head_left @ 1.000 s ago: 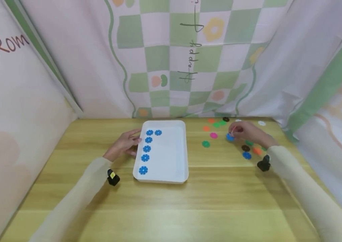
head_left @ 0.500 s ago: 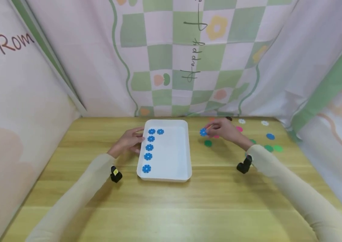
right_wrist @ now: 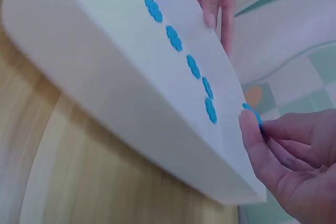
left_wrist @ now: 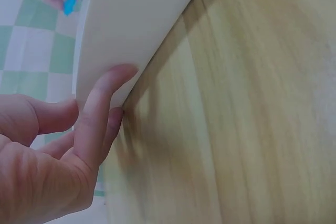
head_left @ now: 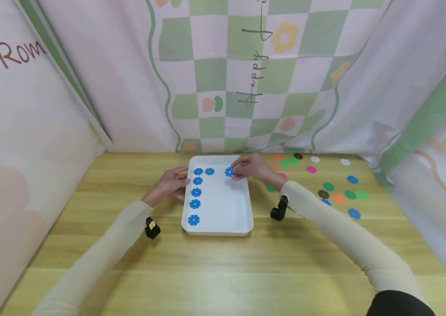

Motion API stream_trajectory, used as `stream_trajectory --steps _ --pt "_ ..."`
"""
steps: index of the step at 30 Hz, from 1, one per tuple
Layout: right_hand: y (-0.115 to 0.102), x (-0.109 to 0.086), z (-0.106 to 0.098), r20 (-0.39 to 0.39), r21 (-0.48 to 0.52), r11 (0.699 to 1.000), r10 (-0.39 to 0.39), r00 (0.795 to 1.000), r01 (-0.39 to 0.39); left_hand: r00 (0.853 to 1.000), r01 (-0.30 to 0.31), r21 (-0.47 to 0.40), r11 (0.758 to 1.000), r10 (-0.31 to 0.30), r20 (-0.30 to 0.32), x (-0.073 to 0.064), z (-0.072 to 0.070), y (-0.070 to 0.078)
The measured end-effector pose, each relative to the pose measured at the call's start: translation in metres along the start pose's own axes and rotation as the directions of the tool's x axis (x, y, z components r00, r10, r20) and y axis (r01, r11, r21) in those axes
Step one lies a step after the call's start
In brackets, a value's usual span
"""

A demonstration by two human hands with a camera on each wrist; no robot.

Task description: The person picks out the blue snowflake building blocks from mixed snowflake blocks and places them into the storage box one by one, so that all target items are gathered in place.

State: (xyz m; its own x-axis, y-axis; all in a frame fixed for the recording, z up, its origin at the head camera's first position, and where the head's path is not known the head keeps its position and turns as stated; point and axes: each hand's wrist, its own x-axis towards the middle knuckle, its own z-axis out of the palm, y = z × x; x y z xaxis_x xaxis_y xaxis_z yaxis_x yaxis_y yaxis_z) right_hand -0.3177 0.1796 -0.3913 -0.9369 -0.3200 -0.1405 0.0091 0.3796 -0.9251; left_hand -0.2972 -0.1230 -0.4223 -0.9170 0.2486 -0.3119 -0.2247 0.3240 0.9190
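Observation:
A shallow white tray (head_left: 223,219) lies on the wooden table, with several blue flower-shaped plastic discs (head_left: 196,192) along its left side and far left corner. My left hand (head_left: 167,185) holds the tray's left edge, thumb at the rim and fingers against the outer wall (left_wrist: 131,30). Over the far right part of the tray, my right hand (head_left: 253,167) pinches another blue disc (head_left: 229,171) between thumb and fingers. In the right wrist view this pinched disc (right_wrist: 253,114) shows edge-on, above the tray's floor.
Loose discs lie scattered on the table right of the tray, among them a pink disc (head_left: 311,169), an orange disc (head_left: 338,199), a white disc (head_left: 345,162) and a blue disc (head_left: 354,213). A patterned curtain (head_left: 242,87) hangs behind the table's far edge.
My right hand has picked up a blue disc from the scattered ones and carried it left over the tray. My left hand has stayed at the tray's edge.

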Motion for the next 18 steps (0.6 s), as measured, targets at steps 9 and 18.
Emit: stream_trajectory --steps 9,18 --pt "-0.012 0.023 0.043 0.058 -0.044 0.999 0.01 0.998 -0.008 1.0 0.001 0.008 1.0 -0.001 -0.002 0.002 -0.001 -0.002" --pt "-0.004 0.043 0.049 0.103 -0.088 0.993 0.086 0.991 -0.077 1.0 -0.003 0.028 1.0 0.002 0.017 0.001 -0.002 0.003"
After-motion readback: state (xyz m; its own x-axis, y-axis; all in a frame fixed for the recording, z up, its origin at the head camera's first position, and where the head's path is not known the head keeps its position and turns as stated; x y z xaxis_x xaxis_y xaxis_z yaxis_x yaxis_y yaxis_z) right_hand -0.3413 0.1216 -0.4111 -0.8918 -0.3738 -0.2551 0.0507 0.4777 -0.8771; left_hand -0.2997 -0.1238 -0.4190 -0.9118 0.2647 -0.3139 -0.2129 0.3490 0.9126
